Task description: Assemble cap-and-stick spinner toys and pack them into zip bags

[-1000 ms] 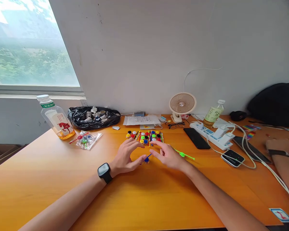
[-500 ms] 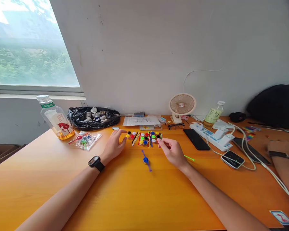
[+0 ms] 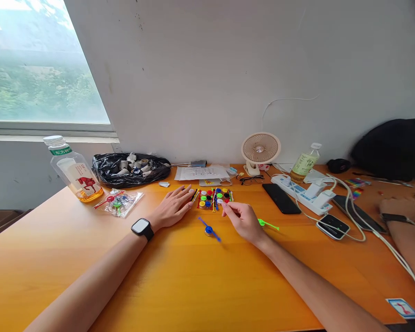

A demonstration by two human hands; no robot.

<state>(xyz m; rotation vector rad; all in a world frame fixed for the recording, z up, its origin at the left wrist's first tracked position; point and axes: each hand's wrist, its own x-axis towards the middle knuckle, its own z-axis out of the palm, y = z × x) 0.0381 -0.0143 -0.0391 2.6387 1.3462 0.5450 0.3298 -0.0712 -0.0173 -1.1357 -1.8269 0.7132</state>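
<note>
Flat on the table with its fingers stretched out, my left hand [image 3: 171, 208] covers the left end of a group of small round coloured pieces [image 3: 209, 197]. Thin coloured sticks [image 3: 214, 200] lie between their rows. My right hand [image 3: 242, 220] is closed in a pinch at the front right of the group, by a white round piece; anything between its fingertips is hidden. Between the hands and nearer to me is a blue piece [image 3: 209, 229] with two long arms, slightly blurred. A bright green piece [image 3: 269, 225] with a long arm shows partly behind my right hand.
At left are a bottle [image 3: 74, 173], a clear bag of coloured pieces [image 3: 119, 202] and a black plastic bag [image 3: 103, 168]. Behind are papers [image 3: 202, 173] and a fan [image 3: 261, 150]. To the right are a phone [image 3: 281, 198], a power strip [image 3: 299, 194] and another person's arm [image 3: 406, 230].
My left hand has moved right and flattened over the leftmost pieces. The blue piece has turned. My right hand has shifted slightly, staying pinched, and more of the green piece shows.
</note>
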